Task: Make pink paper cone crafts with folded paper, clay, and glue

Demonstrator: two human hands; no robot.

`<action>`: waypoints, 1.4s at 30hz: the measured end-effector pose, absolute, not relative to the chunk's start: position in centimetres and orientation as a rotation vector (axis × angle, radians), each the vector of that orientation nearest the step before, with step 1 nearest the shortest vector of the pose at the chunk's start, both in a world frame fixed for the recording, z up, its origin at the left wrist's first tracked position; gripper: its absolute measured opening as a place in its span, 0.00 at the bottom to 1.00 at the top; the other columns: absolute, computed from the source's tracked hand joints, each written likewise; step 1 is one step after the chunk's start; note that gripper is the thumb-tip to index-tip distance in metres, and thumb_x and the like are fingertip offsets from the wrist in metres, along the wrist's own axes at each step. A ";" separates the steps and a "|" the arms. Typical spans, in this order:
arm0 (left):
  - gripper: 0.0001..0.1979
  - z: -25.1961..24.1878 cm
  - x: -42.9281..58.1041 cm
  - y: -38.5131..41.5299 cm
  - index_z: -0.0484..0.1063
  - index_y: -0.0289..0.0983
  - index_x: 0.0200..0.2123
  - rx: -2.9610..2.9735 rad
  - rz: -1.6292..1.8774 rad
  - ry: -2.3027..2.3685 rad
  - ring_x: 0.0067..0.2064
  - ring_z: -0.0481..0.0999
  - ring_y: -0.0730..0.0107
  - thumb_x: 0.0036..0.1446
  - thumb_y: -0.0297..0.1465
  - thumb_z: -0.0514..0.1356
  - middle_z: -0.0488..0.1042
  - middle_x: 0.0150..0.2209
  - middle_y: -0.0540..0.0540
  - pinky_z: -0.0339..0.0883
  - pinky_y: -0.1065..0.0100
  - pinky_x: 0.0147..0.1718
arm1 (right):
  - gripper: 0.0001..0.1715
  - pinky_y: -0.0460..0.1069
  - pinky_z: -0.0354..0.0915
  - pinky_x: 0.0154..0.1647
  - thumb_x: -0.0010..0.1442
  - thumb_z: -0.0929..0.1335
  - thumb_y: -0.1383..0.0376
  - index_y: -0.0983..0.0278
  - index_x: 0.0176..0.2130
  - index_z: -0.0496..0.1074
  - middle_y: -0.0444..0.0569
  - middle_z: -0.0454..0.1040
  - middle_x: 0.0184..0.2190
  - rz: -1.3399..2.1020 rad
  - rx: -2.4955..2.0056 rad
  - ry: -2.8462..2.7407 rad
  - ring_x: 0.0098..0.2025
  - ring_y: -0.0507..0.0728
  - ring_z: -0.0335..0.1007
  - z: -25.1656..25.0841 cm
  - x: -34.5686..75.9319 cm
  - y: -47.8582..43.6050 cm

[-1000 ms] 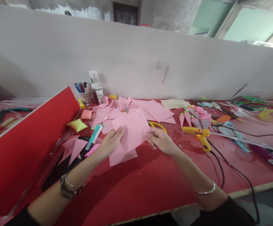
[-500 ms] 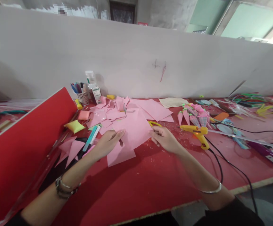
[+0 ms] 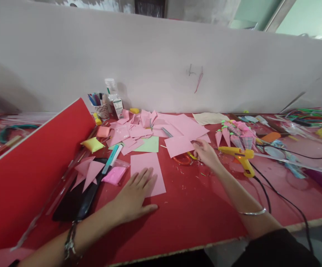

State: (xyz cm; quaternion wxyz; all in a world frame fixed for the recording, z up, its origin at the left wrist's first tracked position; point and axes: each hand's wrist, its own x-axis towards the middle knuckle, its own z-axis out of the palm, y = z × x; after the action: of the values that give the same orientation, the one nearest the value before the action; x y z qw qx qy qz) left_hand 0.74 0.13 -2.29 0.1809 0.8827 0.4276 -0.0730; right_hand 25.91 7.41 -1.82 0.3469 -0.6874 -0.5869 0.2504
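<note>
My left hand (image 3: 135, 193) lies flat with fingers spread on the lower edge of a pink paper sheet (image 3: 146, 168) on the red table (image 3: 194, 215). My right hand (image 3: 205, 154) reaches forward beside another pink sheet (image 3: 179, 145), its fingers curled at the yellow-and-orange scissors (image 3: 184, 158) that lie partly under that sheet. Whether the fingers grip the scissors is hidden. A light green sheet (image 3: 149, 145) lies between the two pink sheets, below a heap of pink paper pieces (image 3: 138, 126).
A yellow glue gun (image 3: 237, 155) with a black cord lies right of my right hand, beside pink paper cones (image 3: 234, 135). A red board (image 3: 33, 167) leans at the left. A pen cup (image 3: 101, 109), a bottle (image 3: 113, 100), a black phone (image 3: 77, 196) and a teal pen (image 3: 112, 158) stand left.
Both hands let go of the large pink sheet. My left hand dropped flat onto a pink sheet nearer me; my right hand moved forward to the scissors. A green sheet now shows.
</note>
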 end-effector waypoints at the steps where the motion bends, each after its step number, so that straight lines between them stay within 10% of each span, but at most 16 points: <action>1: 0.36 -2.1 0.8 -0.2 0.45 0.32 0.59 2.486 -0.220 1.171 0.61 0.40 0.51 0.50 0.41 0.52 0.40 0.61 0.36 0.43 0.50 0.55 | 0.24 0.44 0.52 0.19 0.52 0.57 0.60 0.70 0.46 0.58 0.39 0.62 0.15 0.609 -1.789 -1.533 0.17 0.50 0.58 -1.7 25.8 7.2; 7: 0.42 -1.5 1.1 -2.3 0.43 0.37 0.59 2.421 -0.299 0.905 0.61 0.38 0.52 0.44 0.41 0.59 0.37 0.61 0.39 0.43 0.51 0.55 | 0.21 0.45 0.50 0.23 0.54 0.59 0.62 0.67 0.47 0.61 0.43 0.67 0.19 0.155 -1.875 -1.940 0.21 0.52 0.62 -0.1 23.8 4.5; 21: 0.19 -4.5 1.8 -5.5 0.59 0.36 0.52 2.933 0.208 0.486 0.53 0.63 0.64 0.59 0.35 0.45 0.65 0.53 0.48 0.57 0.63 0.49 | 0.12 0.47 0.60 0.33 0.56 0.61 0.63 0.65 0.37 0.68 0.49 0.72 0.33 0.589 -1.390 -2.557 0.33 0.53 0.67 0.5 23.0 0.8; 34: 0.20 -1.8 0.5 -2.7 0.66 0.32 0.43 3.146 0.816 0.926 0.39 0.75 0.70 0.58 0.19 0.38 0.75 0.40 0.48 0.68 0.69 0.32 | 0.41 0.55 0.59 0.48 0.48 0.61 0.44 0.66 0.54 0.54 0.57 0.65 0.49 0.460 -1.052 -2.541 0.50 0.60 0.60 0.1 23.8 -1.8; 39: 0.18 -2.6 1.0 -2.6 0.67 0.30 0.42 3.225 0.829 0.908 0.35 0.76 0.69 0.57 0.18 0.40 0.76 0.37 0.47 0.68 0.70 0.28 | 0.13 0.50 0.59 0.46 0.59 0.58 0.67 0.64 0.43 0.66 0.47 0.74 0.36 0.209 -0.904 -2.481 0.39 0.52 0.66 -2.8 21.9 -1.7; 42: 0.16 -3.1 1.6 -2.9 0.68 0.30 0.39 3.142 0.787 0.797 0.29 0.75 0.71 0.59 0.23 0.41 0.77 0.31 0.47 0.67 0.71 0.24 | 0.13 0.50 0.59 0.45 0.60 0.57 0.71 0.63 0.35 0.68 0.42 0.75 0.29 0.119 -0.794 -2.399 0.32 0.49 0.67 -3.9 21.5 -1.7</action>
State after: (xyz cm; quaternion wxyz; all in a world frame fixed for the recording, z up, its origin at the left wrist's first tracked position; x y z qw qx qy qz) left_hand 1.59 -2.94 -3.06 -0.0968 0.9375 0.2379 0.2349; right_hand 21.55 -1.68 -3.94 0.3012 -0.2991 -0.9043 0.0448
